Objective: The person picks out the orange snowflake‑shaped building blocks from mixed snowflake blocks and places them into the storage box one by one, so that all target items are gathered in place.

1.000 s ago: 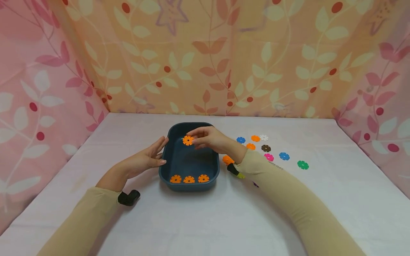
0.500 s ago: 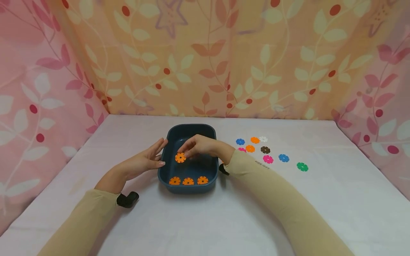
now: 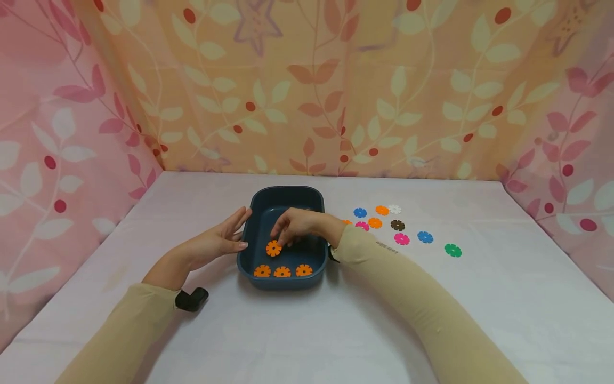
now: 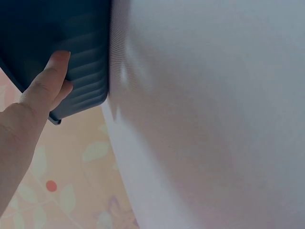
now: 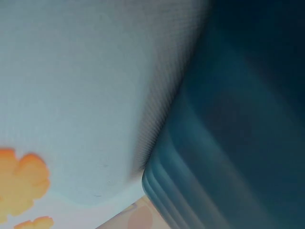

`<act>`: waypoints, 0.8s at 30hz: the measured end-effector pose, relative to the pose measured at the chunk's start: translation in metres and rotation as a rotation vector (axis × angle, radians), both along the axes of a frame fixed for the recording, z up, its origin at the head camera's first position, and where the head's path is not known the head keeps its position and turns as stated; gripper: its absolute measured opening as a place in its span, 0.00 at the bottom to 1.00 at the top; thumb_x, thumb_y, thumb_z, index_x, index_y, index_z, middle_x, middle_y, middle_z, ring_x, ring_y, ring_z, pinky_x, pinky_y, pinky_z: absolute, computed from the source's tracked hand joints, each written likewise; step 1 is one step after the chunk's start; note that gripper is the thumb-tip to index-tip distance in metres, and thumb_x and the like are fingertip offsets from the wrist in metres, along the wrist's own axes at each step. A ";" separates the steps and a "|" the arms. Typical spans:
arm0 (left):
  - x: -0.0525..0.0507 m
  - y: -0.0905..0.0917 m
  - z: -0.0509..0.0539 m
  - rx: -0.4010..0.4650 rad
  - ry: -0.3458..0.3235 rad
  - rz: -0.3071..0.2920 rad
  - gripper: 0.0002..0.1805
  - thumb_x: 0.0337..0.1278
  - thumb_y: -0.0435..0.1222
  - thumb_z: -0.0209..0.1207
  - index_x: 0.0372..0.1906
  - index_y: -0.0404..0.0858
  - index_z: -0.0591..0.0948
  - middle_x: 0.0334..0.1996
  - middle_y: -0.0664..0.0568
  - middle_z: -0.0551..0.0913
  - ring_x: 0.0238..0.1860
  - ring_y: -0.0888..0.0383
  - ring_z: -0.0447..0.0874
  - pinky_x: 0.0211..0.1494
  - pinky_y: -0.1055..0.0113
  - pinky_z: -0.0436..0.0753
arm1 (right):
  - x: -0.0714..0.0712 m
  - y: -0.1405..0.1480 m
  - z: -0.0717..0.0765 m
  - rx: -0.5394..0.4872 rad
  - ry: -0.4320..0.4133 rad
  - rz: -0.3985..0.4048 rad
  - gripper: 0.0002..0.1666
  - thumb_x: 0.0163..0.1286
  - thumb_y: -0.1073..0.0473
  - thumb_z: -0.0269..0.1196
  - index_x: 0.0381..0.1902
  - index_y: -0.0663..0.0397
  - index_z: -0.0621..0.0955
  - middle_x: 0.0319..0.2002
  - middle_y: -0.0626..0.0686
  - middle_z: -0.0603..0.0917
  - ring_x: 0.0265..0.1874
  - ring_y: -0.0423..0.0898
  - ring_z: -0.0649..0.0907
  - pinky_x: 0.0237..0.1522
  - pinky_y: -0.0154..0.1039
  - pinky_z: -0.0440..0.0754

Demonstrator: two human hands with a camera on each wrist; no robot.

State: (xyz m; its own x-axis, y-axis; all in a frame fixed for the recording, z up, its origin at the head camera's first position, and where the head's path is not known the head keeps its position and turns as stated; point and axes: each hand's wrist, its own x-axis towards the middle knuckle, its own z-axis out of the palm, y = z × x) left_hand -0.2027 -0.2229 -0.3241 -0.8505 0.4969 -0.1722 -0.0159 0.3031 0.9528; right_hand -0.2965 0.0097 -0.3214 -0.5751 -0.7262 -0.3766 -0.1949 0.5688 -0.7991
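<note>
A dark blue rectangular tub [image 3: 314, 200] stands on the table. My left hand [image 3: 211, 242] rests its straight fingers against the tub's left side, and in the left wrist view a fingertip [image 4: 59, 59] touches the ribbed outer wall. Inside the tub, my right hand [image 3: 299, 224] pinches the upper right edge of an orange snowflake disc [image 3: 274, 248], low over the floor. Along the tub's near end lie three more orange snowflake discs [image 3: 282, 272] in a row. The right wrist view shows the tub's wall [image 5: 228, 143] but not the right hand.
Several loose snowflake discs lie right of the tub: blue [image 3: 425, 237], green [image 3: 453, 250], brown [image 3: 397, 225], pink [image 3: 401, 239], white [image 3: 395, 209] and orange [image 3: 382, 210]. The right sleeve [image 3: 403, 277] passes in front of them. Patterned curtains [image 3: 364, 90] enclose the table's back and sides.
My right hand has brought the orange disc from the tub's far part toward the near row and lower down. The left hand stays at the tub's side.
</note>
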 end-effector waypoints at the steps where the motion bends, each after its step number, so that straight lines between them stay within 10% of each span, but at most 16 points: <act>1: 0.000 0.000 0.000 -0.002 -0.001 0.002 0.51 0.69 0.29 0.52 0.75 0.44 0.25 0.77 0.50 0.27 0.74 0.35 0.30 0.71 0.40 0.46 | 0.001 0.000 0.000 0.003 0.005 0.000 0.17 0.66 0.68 0.64 0.53 0.63 0.82 0.36 0.51 0.85 0.28 0.43 0.81 0.35 0.35 0.81; 13: -0.001 -0.001 -0.001 0.002 0.000 0.001 0.51 0.69 0.30 0.53 0.76 0.44 0.26 0.77 0.50 0.28 0.74 0.35 0.30 0.71 0.40 0.47 | 0.002 -0.002 -0.001 0.011 0.018 -0.048 0.19 0.67 0.68 0.62 0.56 0.60 0.80 0.37 0.53 0.88 0.34 0.43 0.85 0.35 0.36 0.77; 24: -0.001 0.000 0.000 -0.007 0.005 0.003 0.51 0.69 0.30 0.53 0.76 0.43 0.26 0.77 0.50 0.28 0.74 0.35 0.31 0.71 0.39 0.47 | 0.001 -0.001 0.002 -0.094 -0.269 -0.179 0.19 0.72 0.70 0.55 0.59 0.69 0.74 0.36 0.61 0.86 0.35 0.49 0.87 0.39 0.42 0.85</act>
State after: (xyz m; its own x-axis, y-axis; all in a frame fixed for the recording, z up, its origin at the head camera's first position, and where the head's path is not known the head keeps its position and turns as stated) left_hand -0.2034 -0.2232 -0.3236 -0.8529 0.4930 -0.1715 -0.0123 0.3095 0.9508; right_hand -0.2957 0.0090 -0.3198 -0.5860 -0.6614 -0.4682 0.1264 0.4961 -0.8590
